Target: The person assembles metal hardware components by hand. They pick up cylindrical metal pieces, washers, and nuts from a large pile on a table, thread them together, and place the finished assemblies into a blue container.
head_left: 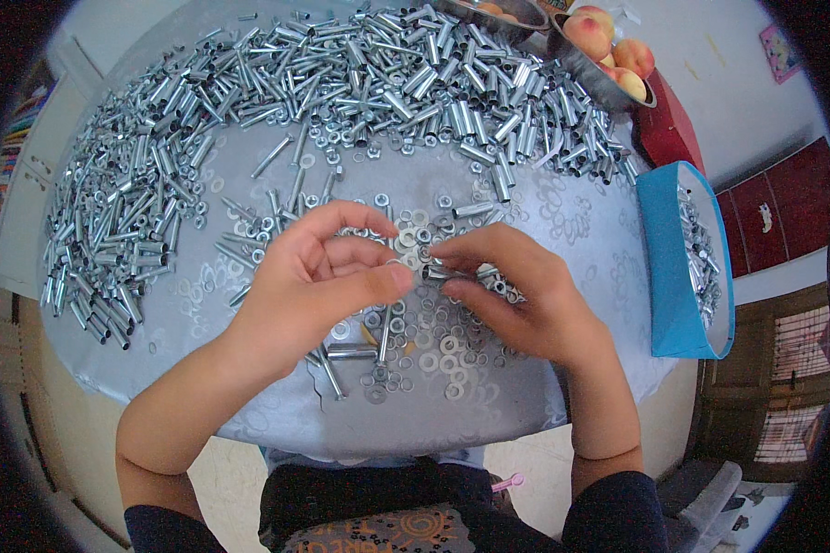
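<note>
My left hand [327, 272] hovers over the small parts at the middle of the table. Its thumb and index finger are apart, the other fingers are curled, and nothing shows between them. Close by on the right, my right hand [518, 288] has a short shiny metal sleeve [443, 273] between thumb and fingers; part of it is hidden. Flat washers [449, 345], spring washers and nuts [397, 324] lie scattered beneath both hands. A larger metal sleeve [351, 351] rests near the left wrist, beside a long bolt [330, 370].
A wide heap of bolts, sleeves and nuts [341, 78] curves along the table's far and left sides. At the right edge stands a blue fabric box [673, 276] with metal parts inside. Behind it are a red box [669, 129] and a metal bowl [586, 76] of peaches.
</note>
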The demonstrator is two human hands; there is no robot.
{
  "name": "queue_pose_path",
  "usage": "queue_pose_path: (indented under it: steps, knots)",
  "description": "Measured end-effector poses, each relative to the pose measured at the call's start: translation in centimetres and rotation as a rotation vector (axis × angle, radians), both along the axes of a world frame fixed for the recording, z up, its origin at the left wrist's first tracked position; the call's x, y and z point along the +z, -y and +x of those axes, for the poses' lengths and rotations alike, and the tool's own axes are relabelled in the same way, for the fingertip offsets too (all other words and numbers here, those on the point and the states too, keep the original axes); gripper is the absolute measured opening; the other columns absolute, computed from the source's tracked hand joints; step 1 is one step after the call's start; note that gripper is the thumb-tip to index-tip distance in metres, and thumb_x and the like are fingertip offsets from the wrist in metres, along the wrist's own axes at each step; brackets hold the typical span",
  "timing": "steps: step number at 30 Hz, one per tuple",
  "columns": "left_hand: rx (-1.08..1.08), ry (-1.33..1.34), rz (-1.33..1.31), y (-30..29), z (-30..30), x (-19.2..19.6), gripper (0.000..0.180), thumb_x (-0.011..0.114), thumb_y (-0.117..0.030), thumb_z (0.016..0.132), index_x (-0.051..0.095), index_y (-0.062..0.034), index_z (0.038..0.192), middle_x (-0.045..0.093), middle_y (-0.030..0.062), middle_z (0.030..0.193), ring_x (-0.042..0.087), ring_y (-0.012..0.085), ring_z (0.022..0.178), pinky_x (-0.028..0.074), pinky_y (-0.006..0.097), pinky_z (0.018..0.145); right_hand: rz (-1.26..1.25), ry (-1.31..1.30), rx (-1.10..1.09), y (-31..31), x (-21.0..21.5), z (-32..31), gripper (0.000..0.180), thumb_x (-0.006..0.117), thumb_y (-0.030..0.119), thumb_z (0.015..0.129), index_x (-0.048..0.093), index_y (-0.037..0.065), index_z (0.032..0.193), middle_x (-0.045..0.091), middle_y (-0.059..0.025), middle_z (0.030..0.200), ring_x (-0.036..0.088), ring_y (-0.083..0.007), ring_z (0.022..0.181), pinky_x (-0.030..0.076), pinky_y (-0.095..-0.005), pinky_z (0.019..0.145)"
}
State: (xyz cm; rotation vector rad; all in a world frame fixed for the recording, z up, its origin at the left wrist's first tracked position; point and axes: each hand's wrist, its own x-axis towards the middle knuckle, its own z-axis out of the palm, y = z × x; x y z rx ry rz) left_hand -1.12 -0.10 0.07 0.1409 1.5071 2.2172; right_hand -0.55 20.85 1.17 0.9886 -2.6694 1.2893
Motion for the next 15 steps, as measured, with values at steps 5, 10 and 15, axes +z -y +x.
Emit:
queue_pose_path:
  steps: [5,10,15]
  knots:
    - [-0.119,0.108,-0.055,0.2,-0.2,-0.6,0.024,0.054,-0.008,0.080,0.052,0.0018,0.102,0.057,0.0053,0.082,0.055,0.0116,0.076,0.046,0.024,0.070,-0.021,-0.098,-0.007,-0.1,0.5,0.1,0.027,0.062,0.004,0.073,0.056,0.004,0.100,0.057,-0.0121,0.087,0.057,-0.0281,0.081,0.046,-0.0346,0.071]
    - [-0.167,0.284,-0.036,-0.5,0.6,-0.1,0.020,0.047,-0.004,0.078,0.051,0.0026,0.097,0.051,0.0040,0.074,0.051,0.0126,0.067,0.044,0.025,0.062,-0.079,-0.114,0.029,0.3,0.3,0.3,0.027,0.063,0.003,0.072,0.058,0.005,0.099,0.059,-0.0106,0.089,0.057,-0.0270,0.081,0.046,-0.0342,0.071]
    - [-0.219,0.296,0.075,-0.1,0.5,-1.3,0.022,0.040,-0.007,0.077,0.051,0.0033,0.093,0.040,-0.0008,0.065,0.035,0.0074,0.056,0.031,0.021,0.050,-0.122,-0.076,0.060,0.8,0.3,0.6,0.034,0.070,-0.004,0.063,0.058,0.000,0.095,0.062,-0.0105,0.087,0.059,-0.0192,0.075,0.048,-0.0282,0.067]
